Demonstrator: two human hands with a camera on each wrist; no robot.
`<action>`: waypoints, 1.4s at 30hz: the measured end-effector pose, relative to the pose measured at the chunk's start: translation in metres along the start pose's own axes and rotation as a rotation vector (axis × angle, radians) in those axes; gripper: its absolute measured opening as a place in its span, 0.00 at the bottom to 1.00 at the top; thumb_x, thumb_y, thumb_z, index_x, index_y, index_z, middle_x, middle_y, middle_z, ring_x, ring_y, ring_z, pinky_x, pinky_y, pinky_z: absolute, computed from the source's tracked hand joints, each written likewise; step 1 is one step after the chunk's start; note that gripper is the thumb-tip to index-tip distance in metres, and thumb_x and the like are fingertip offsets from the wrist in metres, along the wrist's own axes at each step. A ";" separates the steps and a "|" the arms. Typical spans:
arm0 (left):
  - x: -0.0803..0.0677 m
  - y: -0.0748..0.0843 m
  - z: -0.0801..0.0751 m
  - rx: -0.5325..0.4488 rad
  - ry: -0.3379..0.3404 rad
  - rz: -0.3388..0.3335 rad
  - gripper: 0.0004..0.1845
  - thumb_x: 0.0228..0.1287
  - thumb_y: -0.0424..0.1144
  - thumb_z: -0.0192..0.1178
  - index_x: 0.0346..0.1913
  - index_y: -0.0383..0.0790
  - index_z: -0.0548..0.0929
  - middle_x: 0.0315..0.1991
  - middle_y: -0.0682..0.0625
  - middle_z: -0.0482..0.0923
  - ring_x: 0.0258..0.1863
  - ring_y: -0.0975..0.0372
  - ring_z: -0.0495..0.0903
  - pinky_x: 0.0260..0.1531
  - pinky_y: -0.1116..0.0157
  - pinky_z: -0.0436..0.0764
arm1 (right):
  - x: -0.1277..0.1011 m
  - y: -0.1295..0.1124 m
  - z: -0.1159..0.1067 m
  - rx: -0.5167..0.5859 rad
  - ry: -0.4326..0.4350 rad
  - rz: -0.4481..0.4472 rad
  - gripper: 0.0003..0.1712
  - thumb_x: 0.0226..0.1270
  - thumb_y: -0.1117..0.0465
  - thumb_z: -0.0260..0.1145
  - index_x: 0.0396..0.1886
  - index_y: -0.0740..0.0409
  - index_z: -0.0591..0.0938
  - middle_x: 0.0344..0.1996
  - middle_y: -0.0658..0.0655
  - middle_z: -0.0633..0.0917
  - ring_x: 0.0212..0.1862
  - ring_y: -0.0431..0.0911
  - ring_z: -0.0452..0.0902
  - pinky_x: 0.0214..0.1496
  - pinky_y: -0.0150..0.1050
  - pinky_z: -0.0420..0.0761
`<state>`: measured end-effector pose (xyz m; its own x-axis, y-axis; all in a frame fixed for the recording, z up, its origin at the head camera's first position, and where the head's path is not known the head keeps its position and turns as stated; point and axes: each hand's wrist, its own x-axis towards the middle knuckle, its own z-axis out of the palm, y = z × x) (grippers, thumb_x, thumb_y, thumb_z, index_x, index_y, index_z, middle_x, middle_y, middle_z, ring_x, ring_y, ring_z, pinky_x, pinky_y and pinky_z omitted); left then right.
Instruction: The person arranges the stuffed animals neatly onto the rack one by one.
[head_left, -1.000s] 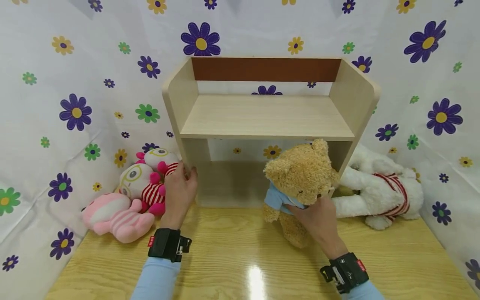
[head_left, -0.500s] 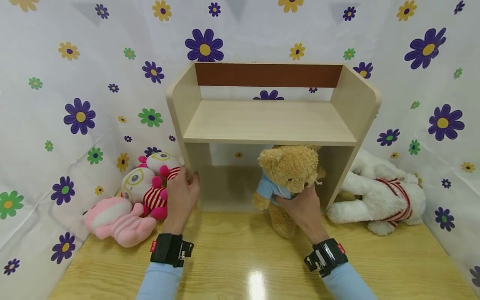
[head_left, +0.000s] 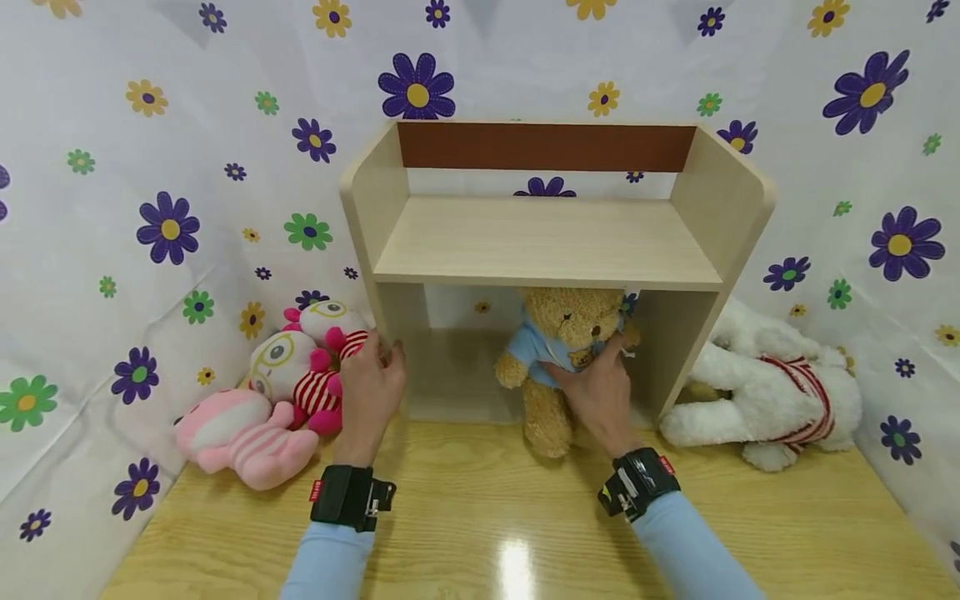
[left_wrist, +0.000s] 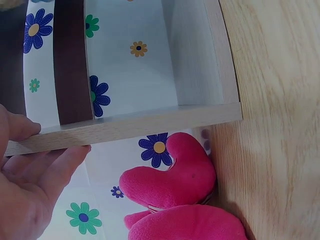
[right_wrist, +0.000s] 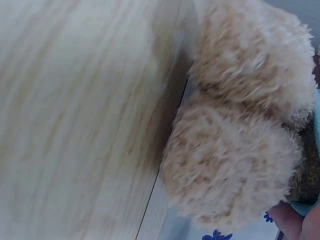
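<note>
A tan teddy bear (head_left: 547,412) in a blue shirt is at the lower compartment of a pale wooden shelf (head_left: 547,237), its head under the middle board. My right hand (head_left: 600,392) grips its body from the right side. In the right wrist view the bear's furry feet (right_wrist: 230,155) fill the middle, and only part of the hand (right_wrist: 305,222) shows. With thumb and fingers on either face, my left hand (head_left: 369,400) pinches the front edge of the shelf's left side panel (left_wrist: 140,127).
Left of the shelf lie two pink-and-white dolls in striped clothes (head_left: 315,390) and a pale pink plush toy (head_left: 251,437). A white plush toy (head_left: 757,396) with a red striped band lies against the right side. Flowered cloth hangs behind the wooden table (head_left: 465,508).
My right hand has carried the teddy bear leftward and back, from before the shelf's right side to under its middle board. The left hand keeps its hold on the panel.
</note>
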<state>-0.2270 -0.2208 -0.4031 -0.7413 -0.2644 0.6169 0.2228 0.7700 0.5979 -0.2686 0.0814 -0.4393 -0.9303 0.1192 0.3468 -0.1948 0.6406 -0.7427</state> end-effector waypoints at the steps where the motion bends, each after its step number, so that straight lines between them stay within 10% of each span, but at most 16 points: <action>1: 0.000 0.000 0.000 0.001 0.002 0.002 0.09 0.69 0.35 0.62 0.40 0.28 0.81 0.20 0.36 0.81 0.16 0.51 0.74 0.18 0.64 0.65 | 0.002 0.000 0.002 0.004 -0.005 0.001 0.65 0.51 0.37 0.80 0.72 0.69 0.54 0.45 0.79 0.82 0.43 0.70 0.85 0.37 0.59 0.83; 7: -0.001 0.001 0.003 0.005 0.012 -0.003 0.09 0.69 0.34 0.61 0.35 0.29 0.78 0.17 0.38 0.77 0.16 0.51 0.73 0.18 0.63 0.63 | 0.015 -0.002 0.012 0.036 -0.020 -0.012 0.56 0.60 0.38 0.75 0.72 0.63 0.56 0.25 0.70 0.83 0.19 0.54 0.80 0.16 0.42 0.71; 15: -0.003 0.006 0.003 0.007 0.002 -0.006 0.11 0.69 0.35 0.62 0.32 0.31 0.76 0.16 0.40 0.75 0.17 0.51 0.73 0.19 0.63 0.64 | 0.022 -0.002 0.021 0.021 0.020 -0.074 0.44 0.66 0.46 0.73 0.69 0.59 0.59 0.16 0.61 0.75 0.10 0.46 0.67 0.12 0.36 0.61; 26: -0.005 0.008 0.002 0.009 0.007 -0.020 0.09 0.68 0.34 0.62 0.33 0.29 0.78 0.18 0.38 0.78 0.17 0.51 0.74 0.19 0.63 0.66 | 0.027 0.001 0.034 0.055 0.026 -0.087 0.37 0.66 0.51 0.73 0.68 0.58 0.67 0.63 0.74 0.70 0.45 0.66 0.80 0.40 0.58 0.80; 35: -0.005 0.002 0.002 0.020 0.022 -0.019 0.09 0.69 0.33 0.62 0.32 0.31 0.77 0.16 0.40 0.76 0.15 0.54 0.71 0.17 0.64 0.63 | 0.025 -0.006 0.045 0.083 0.021 -0.080 0.42 0.61 0.51 0.77 0.68 0.68 0.71 0.65 0.76 0.64 0.53 0.67 0.77 0.47 0.59 0.83; 42: -0.003 0.002 0.005 0.018 0.027 -0.004 0.10 0.69 0.34 0.62 0.32 0.30 0.77 0.16 0.39 0.77 0.15 0.51 0.73 0.18 0.63 0.64 | 0.022 -0.004 0.040 0.070 -0.234 -0.122 0.51 0.68 0.47 0.71 0.79 0.67 0.58 0.73 0.77 0.61 0.70 0.70 0.67 0.67 0.62 0.74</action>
<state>-0.2271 -0.2159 -0.4065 -0.7246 -0.2827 0.6285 0.2089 0.7790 0.5912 -0.3009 0.0507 -0.4514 -0.9434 -0.1394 0.3010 -0.3237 0.5845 -0.7440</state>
